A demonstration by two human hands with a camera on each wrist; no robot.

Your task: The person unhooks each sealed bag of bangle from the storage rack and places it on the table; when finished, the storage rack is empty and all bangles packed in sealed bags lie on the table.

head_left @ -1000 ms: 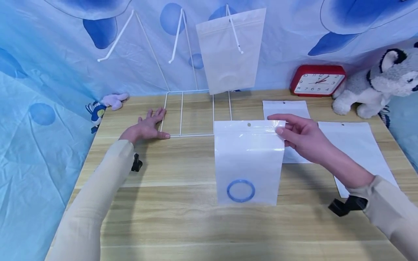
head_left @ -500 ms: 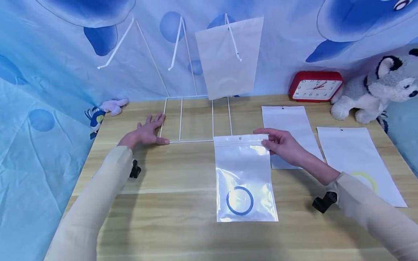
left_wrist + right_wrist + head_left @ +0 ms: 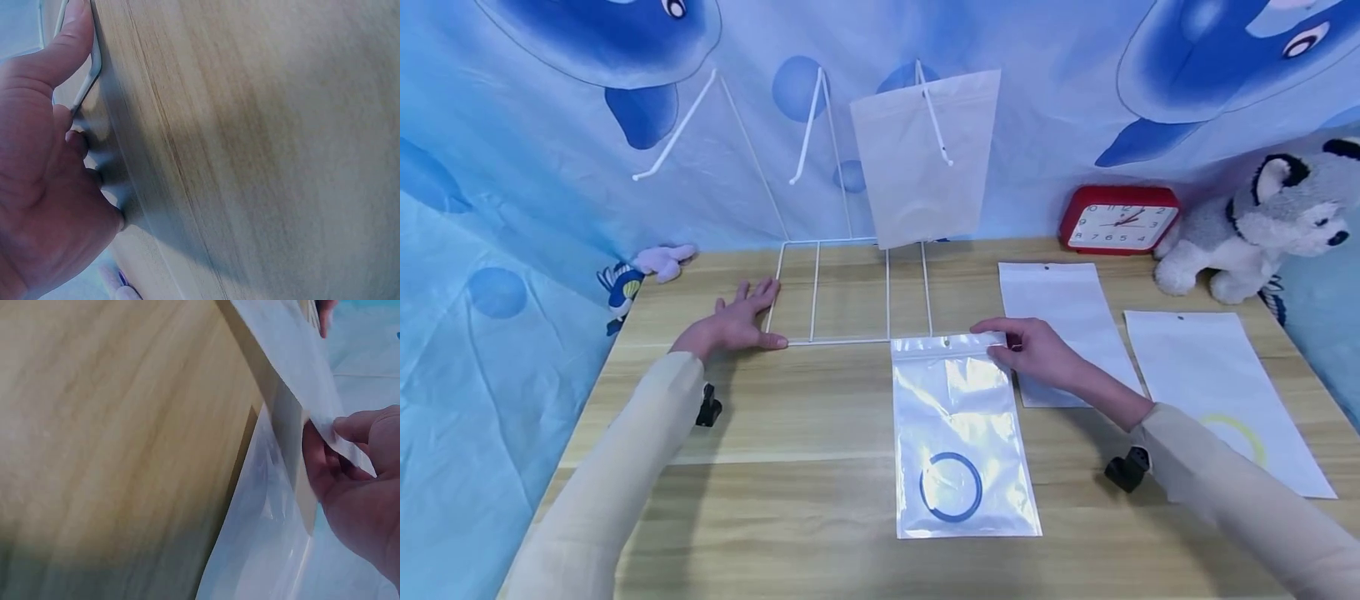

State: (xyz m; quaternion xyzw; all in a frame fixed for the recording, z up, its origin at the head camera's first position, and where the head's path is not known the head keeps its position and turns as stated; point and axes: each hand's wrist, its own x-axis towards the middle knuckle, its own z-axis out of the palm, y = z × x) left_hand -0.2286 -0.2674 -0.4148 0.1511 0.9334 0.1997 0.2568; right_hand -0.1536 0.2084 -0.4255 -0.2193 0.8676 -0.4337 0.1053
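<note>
My right hand [image 3: 1037, 353] pinches the top right corner of a clear-fronted zip bag [image 3: 958, 408] holding a dark blue ring [image 3: 976, 492]. The right wrist view shows this bag [image 3: 290, 359] raised at the thumb and fingers, close over the tabletop. My left hand [image 3: 733, 321] rests with spread fingers at the front left corner of a white wire display rack [image 3: 850, 342]. Its thumb [image 3: 72, 40] lies along the wire in the left wrist view. From the rack's right hook [image 3: 934, 117] hangs a white bag [image 3: 925, 167]; the two other hooks are bare.
Two white bags lie on the wooden table [image 3: 760, 517]: one [image 3: 1060, 308] beside my right hand, another [image 3: 1195, 367] with a yellow ring further right. A red clock [image 3: 1120, 220] and plush dog [image 3: 1262, 217] stand at the back right. A small purple toy [image 3: 664, 260] lies back left.
My right hand has brought the ring bag down toward the table, nearer and slightly left. The left hand keeps its place on the rack. The head view has tilted up a little.
</note>
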